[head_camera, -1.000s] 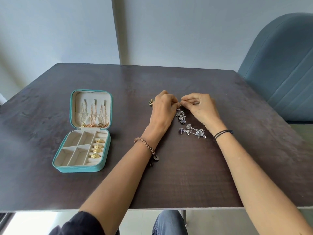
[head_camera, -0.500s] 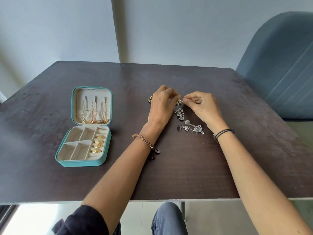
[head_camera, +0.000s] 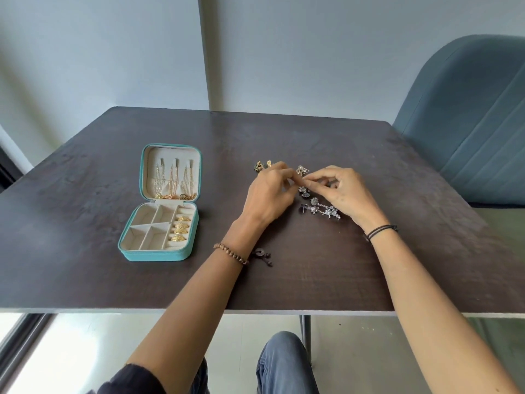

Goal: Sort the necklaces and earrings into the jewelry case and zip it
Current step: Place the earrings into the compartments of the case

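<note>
jewelry case (head_camera: 159, 253) sits left on the tabletop (head_camera: 85, 274), open and in the same spot as 0.5 s ago. the left hand (head_camera: 270, 194) and right hand (head_camera: 343, 191) have barely shifted, fingertips still meeting mid-tabletop. the gold-green earrings (head_camera: 262, 165) just beyond the left knuckles show more than before, and the triangular earring (head_camera: 302, 170) now stands clear above the fingertips instead of between them.

case contents: the raised lid (head_camera: 170, 149) holds gold necklaces (head_camera: 173, 180) hanging from 3 hooks into a pocket at the bottom. the tray has 4 divided compartments on its left side and 1 roll column on its right side with 4 gold pieces (head_camera: 180, 226) tucked in; rings or earrings, can't tell.

left grip is clamped on the triangular earring, thumb and finger pinched at its lower edge. beaded bracelet (head_camera: 231, 253) is on that wrist, its dark tassel (head_camera: 262, 255) lying on the tabletop. right grip is pinched on the same earring from the other side.

small silver earrings (head_camera: 304, 191) lie just below the fingertips. long silver earrings (head_camera: 322, 209) lie nearer, partly under the right palm. black cord (head_camera: 380, 231) circles the right wrist. blue chair (head_camera: 468, 123) is at far right.
</note>
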Demonstrator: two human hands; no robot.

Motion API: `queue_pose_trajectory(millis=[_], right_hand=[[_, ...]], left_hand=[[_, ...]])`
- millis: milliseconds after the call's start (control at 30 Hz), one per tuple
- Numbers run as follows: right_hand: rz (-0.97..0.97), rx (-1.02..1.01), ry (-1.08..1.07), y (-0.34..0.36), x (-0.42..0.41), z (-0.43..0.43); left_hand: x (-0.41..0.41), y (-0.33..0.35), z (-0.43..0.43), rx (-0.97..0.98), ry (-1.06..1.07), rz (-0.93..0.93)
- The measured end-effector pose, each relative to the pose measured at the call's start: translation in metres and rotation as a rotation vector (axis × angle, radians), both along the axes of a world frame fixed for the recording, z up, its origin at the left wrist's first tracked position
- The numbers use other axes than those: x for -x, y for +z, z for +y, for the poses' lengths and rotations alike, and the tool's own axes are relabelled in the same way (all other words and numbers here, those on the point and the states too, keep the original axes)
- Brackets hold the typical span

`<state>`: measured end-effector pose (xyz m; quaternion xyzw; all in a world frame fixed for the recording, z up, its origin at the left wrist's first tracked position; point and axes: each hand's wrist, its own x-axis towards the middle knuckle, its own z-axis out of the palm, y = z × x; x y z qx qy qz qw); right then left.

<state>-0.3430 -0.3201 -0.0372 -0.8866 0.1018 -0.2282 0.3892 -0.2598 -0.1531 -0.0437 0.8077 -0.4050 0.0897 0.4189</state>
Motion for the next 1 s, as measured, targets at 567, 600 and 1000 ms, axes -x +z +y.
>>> queue_pose_trajectory(millis=[567,600,1000], right_hand=[[-0.209,-0.470,0.020,0.006,-0.007,0.003],[-0.228,-0.494,0.018,0.007,-0.006,0.003],[-0.200,-0.536,-0.014,0.003,-0.010,0.003]], left_hand=[[0.001,0.001,0.001,-0.147,-0.118,-0.013],[0.001,0.000,0.000,-0.145,-0.116,-0.013],[-0.004,-0.006,-0.004,-0.073,-0.016,0.012]])
